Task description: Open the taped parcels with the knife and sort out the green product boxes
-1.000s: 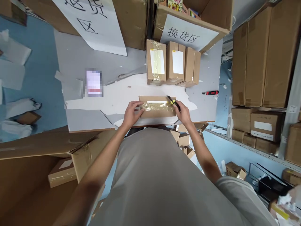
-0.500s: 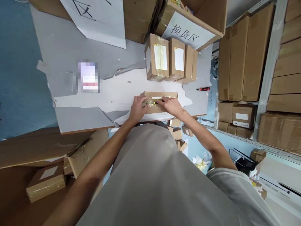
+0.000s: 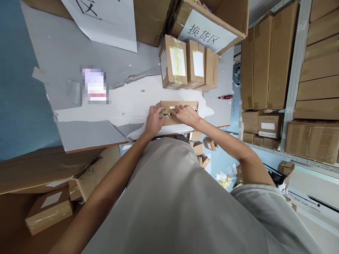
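A small cardboard box [image 3: 174,120] lies near the table's front edge, shiny clear tape across its top. My left hand [image 3: 155,120] is closed around the box's left end, thumb and fingertips at the tape. Over the middle of the top, my right hand [image 3: 186,115] has its fingers bent and pressed together. Just left of those fingertips shows a small yellow-and-black piece [image 3: 170,114]. Whether the right fingers pinch it or the tape is hidden. A white strip [image 3: 172,107] shows along the box's top.
A red-and-black utility knife [image 3: 225,97] lies to the right. Behind the box stand several labelled cartons [image 3: 178,61], below a larger open box with a handwritten sign [image 3: 203,33]. A blurred-out item [image 3: 95,84] sits at left. Boxed shelves [image 3: 290,106] rise at right.
My right hand has shifted slightly left along the box top, its fingers more bent, and covers more of the yellow-and-black piece. My left hand stays at the left end. The whole view has shifted slightly.
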### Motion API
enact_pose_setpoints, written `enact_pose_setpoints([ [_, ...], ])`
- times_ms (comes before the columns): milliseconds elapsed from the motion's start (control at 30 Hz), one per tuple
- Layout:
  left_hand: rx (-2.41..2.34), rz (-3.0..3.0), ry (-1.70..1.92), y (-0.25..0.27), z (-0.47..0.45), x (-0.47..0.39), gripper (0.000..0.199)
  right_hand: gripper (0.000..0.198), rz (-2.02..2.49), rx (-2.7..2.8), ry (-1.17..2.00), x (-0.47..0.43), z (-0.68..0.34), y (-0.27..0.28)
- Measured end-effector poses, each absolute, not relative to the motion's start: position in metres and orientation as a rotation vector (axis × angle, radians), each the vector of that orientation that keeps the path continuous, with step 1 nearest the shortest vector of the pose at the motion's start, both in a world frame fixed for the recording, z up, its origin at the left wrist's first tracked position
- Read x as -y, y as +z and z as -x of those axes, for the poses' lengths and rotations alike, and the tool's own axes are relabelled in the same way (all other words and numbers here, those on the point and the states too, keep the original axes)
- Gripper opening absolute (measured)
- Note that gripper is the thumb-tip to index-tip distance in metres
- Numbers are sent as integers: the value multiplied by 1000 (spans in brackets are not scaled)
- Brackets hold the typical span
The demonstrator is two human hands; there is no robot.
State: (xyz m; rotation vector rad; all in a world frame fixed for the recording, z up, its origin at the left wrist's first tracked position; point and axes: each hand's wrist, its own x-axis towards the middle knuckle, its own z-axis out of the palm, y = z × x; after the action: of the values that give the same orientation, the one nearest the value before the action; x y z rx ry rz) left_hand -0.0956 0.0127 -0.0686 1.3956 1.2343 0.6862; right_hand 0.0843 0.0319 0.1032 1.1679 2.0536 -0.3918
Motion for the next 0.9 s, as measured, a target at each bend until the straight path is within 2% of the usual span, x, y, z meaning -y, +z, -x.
enact_pose_setpoints([
  [233, -1261, -1408, 647, -62, 98, -13, 49, 51, -1196, -2046, -424, -30, -110, 120],
  [467, -1317, -1399, 637, -55, 98, -13, 47, 50, -1215, -2039, -455, -33, -142, 111],
  [900, -1555, -1326, 658, -48, 83, -6, 46, 48, -1373, -1960, -468, -10, -251, 118],
])
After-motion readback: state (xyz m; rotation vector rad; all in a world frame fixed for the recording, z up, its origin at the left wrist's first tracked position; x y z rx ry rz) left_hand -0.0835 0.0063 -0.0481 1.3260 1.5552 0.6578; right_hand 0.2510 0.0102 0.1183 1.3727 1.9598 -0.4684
